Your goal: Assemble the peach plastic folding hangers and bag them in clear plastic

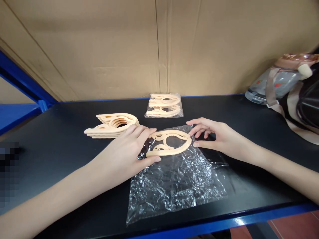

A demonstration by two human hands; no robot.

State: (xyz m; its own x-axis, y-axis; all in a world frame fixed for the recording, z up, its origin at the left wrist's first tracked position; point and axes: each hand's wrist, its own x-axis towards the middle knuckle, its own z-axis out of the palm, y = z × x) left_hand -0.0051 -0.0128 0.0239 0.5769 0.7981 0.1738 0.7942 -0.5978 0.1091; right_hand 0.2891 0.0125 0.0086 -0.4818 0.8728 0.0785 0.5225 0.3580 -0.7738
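Note:
A cream folding clothes hanger (183, 151), folded up, lies at the top of a clear plastic bag (174, 189) on the black table. My left hand (132, 146) grips the hanger's left end, with fingers along the far side and thumb along the near side. At its curved right end is my right hand (214, 137), thumb and fingers apart, fingertips right beside the hanger and the bag's edge. Whether the hanger is inside the bag or on top of it, I cannot tell. Behind my left hand sits a stack of similar folded hangers (112, 124).
A clear packet of cream hangers (164, 105) lies at the back against the cardboard wall (112, 49). On the right, a transparent water bottle (284, 79) with a strap (294, 122) leans beside a black item (310, 99). A blue frame (22, 79) stands at the left.

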